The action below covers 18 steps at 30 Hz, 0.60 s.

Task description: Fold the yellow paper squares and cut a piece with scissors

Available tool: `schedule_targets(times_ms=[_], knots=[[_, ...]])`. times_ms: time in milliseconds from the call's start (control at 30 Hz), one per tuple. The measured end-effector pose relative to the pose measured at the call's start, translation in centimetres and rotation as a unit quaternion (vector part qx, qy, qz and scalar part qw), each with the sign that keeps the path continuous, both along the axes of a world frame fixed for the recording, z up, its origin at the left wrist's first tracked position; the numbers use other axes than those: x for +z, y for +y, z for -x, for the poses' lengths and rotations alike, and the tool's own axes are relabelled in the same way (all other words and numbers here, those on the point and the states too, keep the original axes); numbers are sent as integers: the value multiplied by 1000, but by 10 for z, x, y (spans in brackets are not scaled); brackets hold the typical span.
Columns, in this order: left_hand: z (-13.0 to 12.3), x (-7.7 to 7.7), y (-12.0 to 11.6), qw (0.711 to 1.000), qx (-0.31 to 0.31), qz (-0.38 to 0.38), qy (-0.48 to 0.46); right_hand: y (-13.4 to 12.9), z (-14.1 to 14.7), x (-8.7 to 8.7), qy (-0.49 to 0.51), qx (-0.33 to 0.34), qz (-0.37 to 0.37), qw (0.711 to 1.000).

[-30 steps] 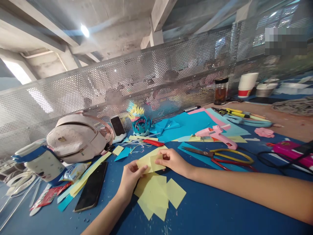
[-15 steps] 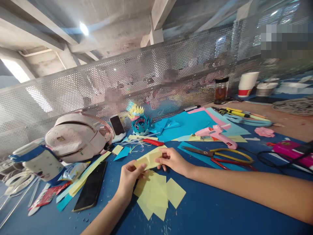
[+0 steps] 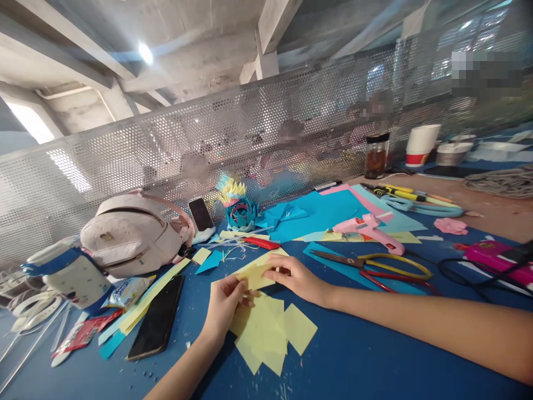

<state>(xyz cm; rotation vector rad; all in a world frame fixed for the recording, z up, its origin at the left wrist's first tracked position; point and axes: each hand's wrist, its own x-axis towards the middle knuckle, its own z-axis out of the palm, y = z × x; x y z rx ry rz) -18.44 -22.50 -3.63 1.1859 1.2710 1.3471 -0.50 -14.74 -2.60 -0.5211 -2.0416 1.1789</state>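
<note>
A small piece of yellow paper [image 3: 252,275] is held up between both hands, above the blue table. My left hand [image 3: 227,300] pinches its left end between thumb and fingers. At the right end, my right hand [image 3: 291,276] has its fingers curled and pressed on the paper. Just below the hands lies a pile of yellow paper squares [image 3: 264,333], with one square [image 3: 300,329] at its right side. More yellow paper lies flat behind the held piece.
Scissors [image 3: 358,261], a pink glue gun [image 3: 366,228] and blue sheets [image 3: 328,208] lie right and behind. A red cutter [image 3: 261,243] and a folded-paper model [image 3: 238,205] stand beyond. Left are a phone [image 3: 157,319], backpack [image 3: 129,233] and cup [image 3: 73,278].
The held yellow paper looks flatter, its crease less visible. The right fingers have shifted slightly along it, and the view has moved a little.
</note>
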Motion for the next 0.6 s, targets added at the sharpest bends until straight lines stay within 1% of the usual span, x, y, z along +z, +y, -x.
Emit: schedule_targets(times_ms=[100,200,400,467,500,567,600], knots=[[-4,3,-1,998,-31,-25,45,0,0,-1,-7,2,24,1000],[-7,6,-3,997,-50,-30,58,2,0,-2,6,0,39,999],[-8,3,-4,995,-59,-41,70,6,1,-6,-19,-26,19,999],[-6,4,-4,994,-55,-55,76,7,3,-5,-9,-21,34,999],[-4,5,-3,994,-47,-65,80,8,4,-4,1,-17,54,998],[1,7,-3,992,-21,-87,89,9,3,6,19,-4,98,995],[4,8,-2,991,-2,-96,90,9,1,13,21,5,118,993]])
